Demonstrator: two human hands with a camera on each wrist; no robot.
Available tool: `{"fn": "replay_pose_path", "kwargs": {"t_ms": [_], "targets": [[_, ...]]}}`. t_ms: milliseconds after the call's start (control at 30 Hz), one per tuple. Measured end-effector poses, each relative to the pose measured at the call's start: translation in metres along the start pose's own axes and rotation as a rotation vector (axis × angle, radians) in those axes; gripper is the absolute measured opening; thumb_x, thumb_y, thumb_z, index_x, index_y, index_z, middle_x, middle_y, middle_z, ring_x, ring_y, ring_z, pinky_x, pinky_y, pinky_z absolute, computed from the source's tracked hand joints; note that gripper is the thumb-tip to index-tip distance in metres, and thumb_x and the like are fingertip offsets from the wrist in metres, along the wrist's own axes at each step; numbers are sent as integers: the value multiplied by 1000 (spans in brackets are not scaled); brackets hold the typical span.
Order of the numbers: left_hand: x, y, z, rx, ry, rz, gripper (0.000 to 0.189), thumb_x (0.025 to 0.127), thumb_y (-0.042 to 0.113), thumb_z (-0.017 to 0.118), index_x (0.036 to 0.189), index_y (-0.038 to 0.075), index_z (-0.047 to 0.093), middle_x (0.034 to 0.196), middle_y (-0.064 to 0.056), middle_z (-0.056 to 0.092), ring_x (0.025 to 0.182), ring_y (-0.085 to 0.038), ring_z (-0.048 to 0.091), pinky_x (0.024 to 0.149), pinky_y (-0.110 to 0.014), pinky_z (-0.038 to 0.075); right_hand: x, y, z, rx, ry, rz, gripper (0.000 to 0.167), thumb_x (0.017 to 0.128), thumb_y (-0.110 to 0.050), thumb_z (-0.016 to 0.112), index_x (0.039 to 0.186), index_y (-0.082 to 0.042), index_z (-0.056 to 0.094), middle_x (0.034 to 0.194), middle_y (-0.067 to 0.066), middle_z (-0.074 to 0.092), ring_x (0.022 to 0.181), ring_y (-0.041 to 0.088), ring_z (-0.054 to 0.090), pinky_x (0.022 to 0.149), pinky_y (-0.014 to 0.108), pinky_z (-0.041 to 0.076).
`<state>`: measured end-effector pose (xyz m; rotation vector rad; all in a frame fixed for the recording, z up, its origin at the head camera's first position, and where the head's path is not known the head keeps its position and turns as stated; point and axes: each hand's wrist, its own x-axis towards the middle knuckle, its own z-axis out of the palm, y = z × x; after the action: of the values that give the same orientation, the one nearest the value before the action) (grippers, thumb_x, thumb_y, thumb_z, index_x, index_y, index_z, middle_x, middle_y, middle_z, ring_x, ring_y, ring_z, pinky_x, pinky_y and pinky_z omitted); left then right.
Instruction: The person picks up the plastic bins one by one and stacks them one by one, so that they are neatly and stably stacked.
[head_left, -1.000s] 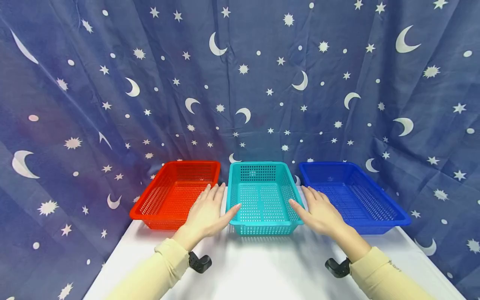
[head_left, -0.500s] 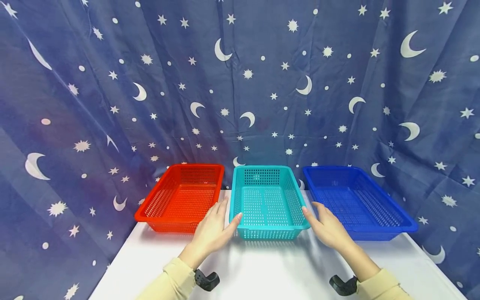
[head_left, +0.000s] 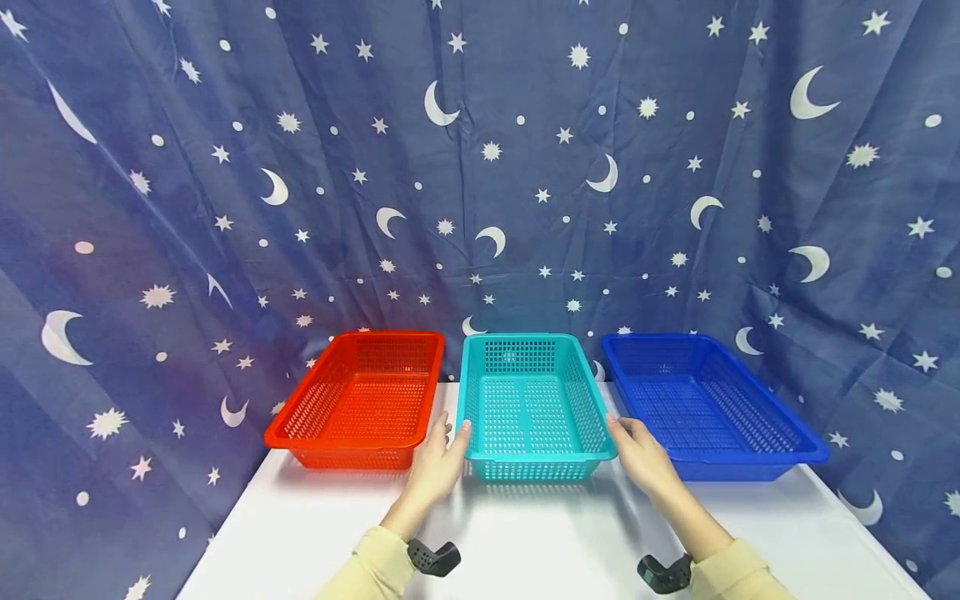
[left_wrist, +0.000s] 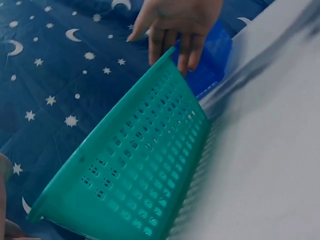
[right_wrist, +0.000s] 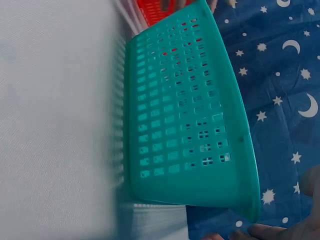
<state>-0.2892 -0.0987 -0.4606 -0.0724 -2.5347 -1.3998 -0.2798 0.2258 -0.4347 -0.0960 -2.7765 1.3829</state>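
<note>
turquoise basket: stood upright on the table between the two hands, its near end level with them and its slotted floor reaching away past the fingertips.
left hand: released, fingers loosely extended and thumb held apart from them; it was at the basket's near left corner, thumb tip by the rim, though contact was too fine to tell.
right hand: likewise unclenched, with thumb tip by the near right part of the rim and fingers reaching down outside the wall; whether they touched it could not be told.
wrist gear: one black device sat just behind the left hand, and another like it just behind the right.
cuffs: pale yellow sleeves covered both forearms behind the hands.
table: white, spread beneath and between the hands.
red basket: lay just left of the left hand and beyond it.
blue basket: lay just right of the right hand and beyond it.
curtain: dark blue with white moons, stars and dots, it hung farthest beyond both hands.
</note>
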Motion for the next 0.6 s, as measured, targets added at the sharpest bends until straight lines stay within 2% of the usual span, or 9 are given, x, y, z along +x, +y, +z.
{"fn": "replay_pose_path", "kwargs": {"t_ms": [100,200,333,400,433,533,600], "targets": [[5,-4,5,-26,12,-67,73,105,54,48,152,-1,44,140,-24,59,128,-44,56,105,-63,41,5,3,2,45,15,18,81,107,-60,32,151,8,35,145,33,47,118,46,57,99,62,45],[10,-6,8,-47,4,-123,70,105,55,46,149,0,48,136,-21,63,124,-42,59,104,-63,41,11,6,3,87,14,41,77,108,-58,34,148,8,39,141,32,50,109,39,62,93,57,48],[11,-7,10,-98,-19,-175,63,107,50,45,143,0,54,133,-22,63,107,-35,64,94,-54,49,17,10,7,147,3,73,75,108,-56,35,145,10,40,139,32,50,116,41,58,96,55,50],[12,-7,11,-137,-31,-189,61,107,47,46,142,-2,55,134,-24,61,105,-33,63,89,-51,52,19,11,9,177,3,92,75,108,-55,36,144,10,40,135,30,53,116,39,57,97,52,51],[12,-7,12,-155,-37,-191,61,107,47,46,142,-3,54,134,-25,60,107,-35,63,88,-50,54,21,12,9,191,0,98,74,108,-54,36,144,10,40,132,30,54,116,38,57,97,51,51],[14,-6,13,-185,-52,-189,65,106,47,49,146,-5,50,140,-28,56,120,-41,59,95,-53,53,24,14,11,221,-14,119,73,108,-53,36,143,11,39,126,26,57,112,36,59,98,51,52],[16,-6,15,-204,-66,-185,66,106,45,51,148,-6,47,140,-28,56,123,-41,59,98,-55,51,27,15,12,247,-22,136,72,108,-53,36,141,11,39,122,25,58,111,35,59,99,52,51]]}}
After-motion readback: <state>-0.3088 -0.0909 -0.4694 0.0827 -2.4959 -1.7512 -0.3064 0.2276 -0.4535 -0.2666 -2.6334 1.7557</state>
